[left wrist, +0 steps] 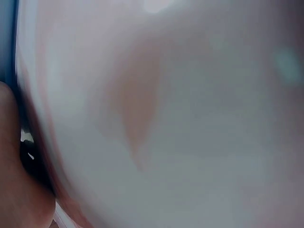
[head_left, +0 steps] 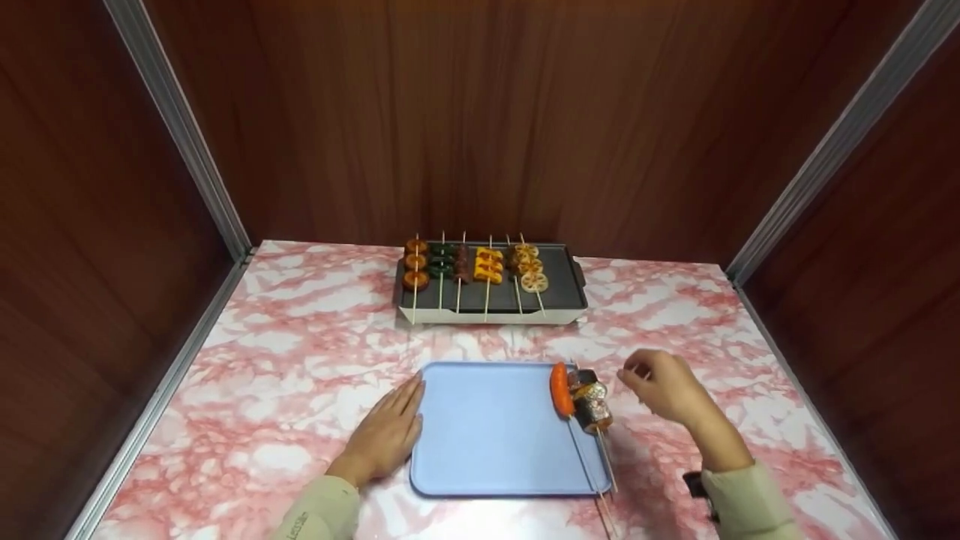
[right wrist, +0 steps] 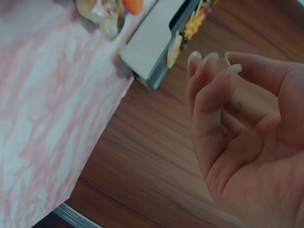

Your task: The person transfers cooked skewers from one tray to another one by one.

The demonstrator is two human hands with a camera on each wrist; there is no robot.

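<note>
My left hand (head_left: 384,433) lies flat with its fingers extended along the left edge of a light blue tray (head_left: 480,431). In the left wrist view only part of that hand (left wrist: 19,166) shows, at the left side. To the right of the tray, my right hand (head_left: 660,384) is raised with loosely bent fingers. The right wrist view shows nothing between its thumb and fingers (right wrist: 209,99). Nearest to it is a skewer with dark-skinned chunks (head_left: 592,405), at the tray's right side. Beside that skewer, a red sausage skewer (head_left: 561,390) lies with its stick past the tray's front edge.
Behind the tray stands a dark grill plate (head_left: 562,289) on a pale base. Across it lie several skewers, among them round orange-brown slices (head_left: 415,280), yellow pieces (head_left: 488,265) and lotus root slices (head_left: 534,283). Brown wood-look panels (head_left: 480,120) enclose the red-and-white marbled table (head_left: 300,375).
</note>
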